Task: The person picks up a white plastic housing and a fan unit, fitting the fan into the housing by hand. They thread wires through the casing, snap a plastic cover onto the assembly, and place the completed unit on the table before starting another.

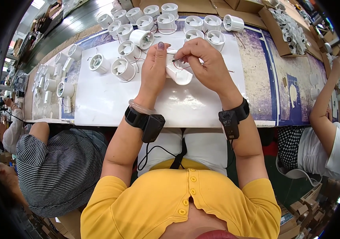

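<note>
My left hand [154, 67] is closed round the side of a white plastic housing [180, 76] with a rounded end, held over the white work sheet. At its upper part, my right hand [206, 63] pinches a thin dark-and-red wire [182, 67] between thumb and forefinger. The wire loops out beside the fingers; its far end is hidden by the hand. Nearest my left hand stand white round fan units, one upright [123, 69] with its blades up, and another tipped on its side [141, 39] with thin wires by it.
More fan units [166, 22] crowd the back of the table, some trailing wires. Another group of white parts [49, 84] lies at the left. A cardboard box [275, 34] of small white parts is at back right. Co-workers sit on both sides, one arm [324, 93] reaching at right.
</note>
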{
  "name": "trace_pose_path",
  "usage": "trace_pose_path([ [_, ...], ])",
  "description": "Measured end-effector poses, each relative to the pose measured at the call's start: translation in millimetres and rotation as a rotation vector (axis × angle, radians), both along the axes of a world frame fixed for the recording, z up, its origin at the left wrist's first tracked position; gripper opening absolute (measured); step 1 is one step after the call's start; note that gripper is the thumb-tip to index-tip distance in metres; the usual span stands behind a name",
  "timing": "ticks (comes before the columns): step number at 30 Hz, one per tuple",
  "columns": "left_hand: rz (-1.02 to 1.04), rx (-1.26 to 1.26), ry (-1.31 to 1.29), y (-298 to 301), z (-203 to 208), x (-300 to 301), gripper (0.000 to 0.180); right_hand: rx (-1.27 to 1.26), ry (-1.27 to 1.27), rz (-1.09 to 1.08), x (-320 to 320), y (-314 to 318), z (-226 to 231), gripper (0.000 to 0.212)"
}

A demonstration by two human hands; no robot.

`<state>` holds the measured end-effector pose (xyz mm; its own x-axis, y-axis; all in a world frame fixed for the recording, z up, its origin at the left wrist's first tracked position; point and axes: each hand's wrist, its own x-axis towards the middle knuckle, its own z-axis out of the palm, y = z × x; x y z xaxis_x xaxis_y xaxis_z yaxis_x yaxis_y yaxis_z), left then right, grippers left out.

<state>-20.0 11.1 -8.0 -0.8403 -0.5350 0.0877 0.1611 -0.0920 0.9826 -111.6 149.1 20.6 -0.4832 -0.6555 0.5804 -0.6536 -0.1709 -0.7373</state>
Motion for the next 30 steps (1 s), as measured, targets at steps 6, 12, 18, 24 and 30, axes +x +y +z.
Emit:
trace_pose_path([
  [6, 0.084, -0.145, -0.038, 1, 4, 3, 0.038, 0.148, -0.078, -0.011, 5, 8, 15, 0.012],
  [12, 0.162, -0.358, -0.025, 6, 10, 3, 0.039, 0.232, -0.013, -0.048, 4, 8, 15, 0.013],
  [18, 0.135, -0.385, 0.005, 5, 7, 2, 0.039, 0.283, -0.524, 0.028, 2, 7, 9, 0.016],
  [24, 0.002, -0.322, 0.039, 2, 13, 6, 0.045, 0.174, -0.812, 0.095, -1, 8, 9, 0.018],
  [30, -0.081, -0.628, 0.247, 11, 25, 11, 0.059, 0.091, -0.874, 0.113, -13, 12, 3, 0.018],
])
